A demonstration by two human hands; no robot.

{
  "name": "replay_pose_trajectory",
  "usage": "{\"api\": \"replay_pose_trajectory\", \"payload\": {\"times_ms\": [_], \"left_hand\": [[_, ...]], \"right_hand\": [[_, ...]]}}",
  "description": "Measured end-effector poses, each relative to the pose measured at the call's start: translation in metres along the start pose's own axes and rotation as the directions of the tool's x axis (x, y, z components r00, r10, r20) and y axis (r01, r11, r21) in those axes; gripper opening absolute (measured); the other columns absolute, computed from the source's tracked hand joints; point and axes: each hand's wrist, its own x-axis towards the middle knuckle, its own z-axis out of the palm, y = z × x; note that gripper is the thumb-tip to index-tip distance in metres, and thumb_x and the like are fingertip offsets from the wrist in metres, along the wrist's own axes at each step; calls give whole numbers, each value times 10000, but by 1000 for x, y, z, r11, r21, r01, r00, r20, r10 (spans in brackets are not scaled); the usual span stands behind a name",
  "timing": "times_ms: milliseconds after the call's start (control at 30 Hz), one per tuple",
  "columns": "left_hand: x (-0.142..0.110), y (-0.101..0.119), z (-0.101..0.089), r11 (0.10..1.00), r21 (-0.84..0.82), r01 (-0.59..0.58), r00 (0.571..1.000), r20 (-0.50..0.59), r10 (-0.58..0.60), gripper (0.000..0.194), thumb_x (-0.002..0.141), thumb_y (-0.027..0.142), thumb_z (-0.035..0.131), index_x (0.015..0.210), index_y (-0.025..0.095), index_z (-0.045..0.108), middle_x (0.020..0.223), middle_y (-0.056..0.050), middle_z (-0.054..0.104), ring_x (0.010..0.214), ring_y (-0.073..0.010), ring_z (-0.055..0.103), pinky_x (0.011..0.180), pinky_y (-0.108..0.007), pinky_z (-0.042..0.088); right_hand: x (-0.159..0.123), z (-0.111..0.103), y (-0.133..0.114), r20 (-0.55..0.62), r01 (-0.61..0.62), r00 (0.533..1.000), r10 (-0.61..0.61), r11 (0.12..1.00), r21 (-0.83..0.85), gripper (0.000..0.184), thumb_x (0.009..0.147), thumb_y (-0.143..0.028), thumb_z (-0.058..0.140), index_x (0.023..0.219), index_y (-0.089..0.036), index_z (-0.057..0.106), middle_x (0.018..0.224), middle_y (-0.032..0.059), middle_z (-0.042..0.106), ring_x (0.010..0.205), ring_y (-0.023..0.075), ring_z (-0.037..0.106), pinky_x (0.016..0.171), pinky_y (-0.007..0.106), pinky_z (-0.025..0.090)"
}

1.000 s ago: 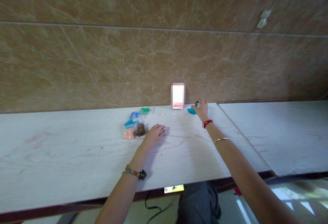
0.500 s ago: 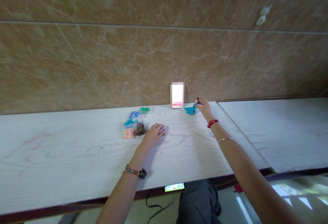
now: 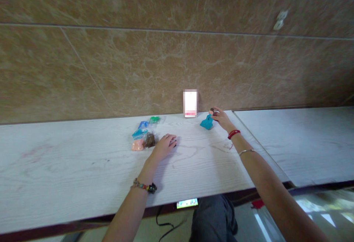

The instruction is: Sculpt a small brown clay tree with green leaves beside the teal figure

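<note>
My right hand [image 3: 222,118] pinches a small clay doll [image 3: 207,121] near its head at the back of the white table. The doll has a wide teal skirt, a peach-coloured face and a dark brown top. Its skirt points down and left, close to the tabletop; whether it touches cannot be told. My left hand [image 3: 166,144] rests on the table with loosely bent fingers and holds nothing that I can see. Just left of it are a bag of brown clay [image 3: 150,139] and a bag of peach clay [image 3: 138,145].
Bags of teal clay [image 3: 139,133], blue clay [image 3: 143,124] and green clay [image 3: 154,119] lie behind those. A phone-like bright white upright panel [image 3: 190,103], blurred out, leans at the marble wall [image 3: 124,72]. A lit screen [image 3: 187,203] shows below the table's front edge.
My right hand has turned the doll, so more of its teal skirt and its head now show. That hand has shifted slightly right. My left hand stays in place.
</note>
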Motion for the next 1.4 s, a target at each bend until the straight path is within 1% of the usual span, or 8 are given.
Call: {"api": "replay_pose_trajectory", "payload": {"times_ms": [167,367,533,700,967,1067,1167,1400], "left_hand": [[1,-2,1,1000,3,-13,1000,-1,13,275,815,286,435,1012,133,549,954,-88,569,904,-186,544,826,-323,445],[1,-4,1,1000,-19,-17,1000,-18,16,232,807,275,450,983,162,549,947,-68,573,883,-174,546,821,-325,449],[1,-4,1,1000,-22,-3,1000,-13,3,228,796,272,460,973,162,552,953,-70,574,872,-173,552,813,-322,454],[1,-6,2,999,-38,-10,1000,-25,10,229,795,286,456,972,176,553,950,-61,576,870,-173,551,805,-326,459],[1,-8,3,999,-29,-19,999,-28,18,237,801,292,449,977,173,555,954,-66,573,888,-181,553,794,-315,465],[1,-7,3,999,-29,-19,999,-32,19,223,797,283,455,960,172,561,946,-64,578,876,-178,555,798,-321,464],[2,-6,2,999,-27,-18,999,-27,18,215,795,280,457,951,175,562,943,-63,579,880,-177,551,797,-321,464],[2,-5,1,999,-47,-9,1000,-27,8,224,789,287,458,940,166,571,942,-71,581,857,-179,560,778,-323,469]], "right_hand": [[4,3,3,-41,14,999,-15,999,-36,633,395,-260,730,994,-194,536,725,-17,624,679,147,592,653,336,480],[16,9,12,-172,53,982,-77,988,-143,642,407,-281,709,1014,-193,522,742,-25,600,655,136,570,682,355,481],[28,16,17,-320,56,935,-154,953,-296,664,460,-269,676,1088,-155,489,786,2,596,682,136,544,715,338,455],[32,22,22,-422,-5,883,-208,893,-451,687,485,-298,676,1117,-106,488,792,40,604,745,183,548,727,342,422],[23,31,32,-419,-6,866,-273,833,-554,672,541,-337,644,1148,-114,463,838,51,603,795,196,543,751,357,416],[21,28,35,-417,-5,864,-281,825,-566,670,548,-347,638,1150,-118,451,878,60,595,817,198,537,760,373,420],[18,24,37,-416,-11,865,-282,817,-577,687,510,-347,663,1131,-130,464,920,72,581,845,204,525,781,387,412],[7,16,40,-390,-16,880,-272,803,-595,647,495,-347,667,1085,-150,489,917,69,575,837,203,524,751,371,422]]}}
